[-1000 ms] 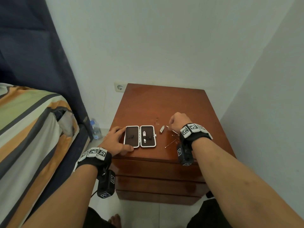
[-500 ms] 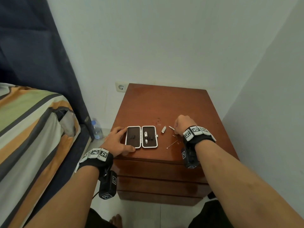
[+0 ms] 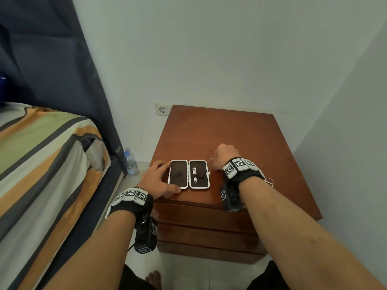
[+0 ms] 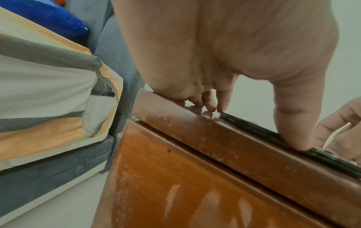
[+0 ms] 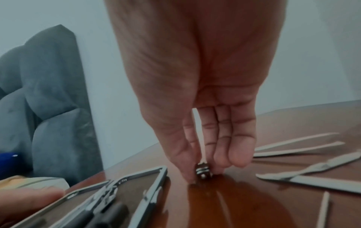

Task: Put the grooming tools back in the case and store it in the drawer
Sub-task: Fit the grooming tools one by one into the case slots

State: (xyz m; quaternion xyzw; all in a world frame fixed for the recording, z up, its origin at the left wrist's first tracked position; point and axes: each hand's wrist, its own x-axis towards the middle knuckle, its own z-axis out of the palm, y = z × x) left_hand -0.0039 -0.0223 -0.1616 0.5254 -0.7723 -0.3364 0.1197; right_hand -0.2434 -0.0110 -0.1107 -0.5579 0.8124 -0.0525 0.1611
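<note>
The open case (image 3: 188, 174), white-rimmed with a dark lining, lies near the front edge of the wooden nightstand (image 3: 219, 126). One clipper (image 3: 194, 174) sits in its right half. My left hand (image 3: 170, 176) holds the case's left half, thumb on the near edge (image 4: 293, 138) and fingers at the far corner. Just right of the case, my right hand (image 3: 215, 162) reaches down. Its thumb and fingers (image 5: 204, 174) pinch a small metal nail clipper (image 5: 203, 168) that rests on the wood. The head view hides that clipper under the hand.
Loose tools lie right of my right hand: tweezers (image 5: 299, 145), a flat metal tool (image 5: 312, 169), a thin stick (image 5: 323, 209) and scissors (image 3: 269, 181). The drawer fronts (image 3: 199, 218) below are closed. A bed (image 3: 41, 164) stands at the left, with a water bottle (image 3: 130, 162) on the floor.
My right hand has moved left from the loose tools to the small nail clipper beside the case. The left hand has stayed on the case.
</note>
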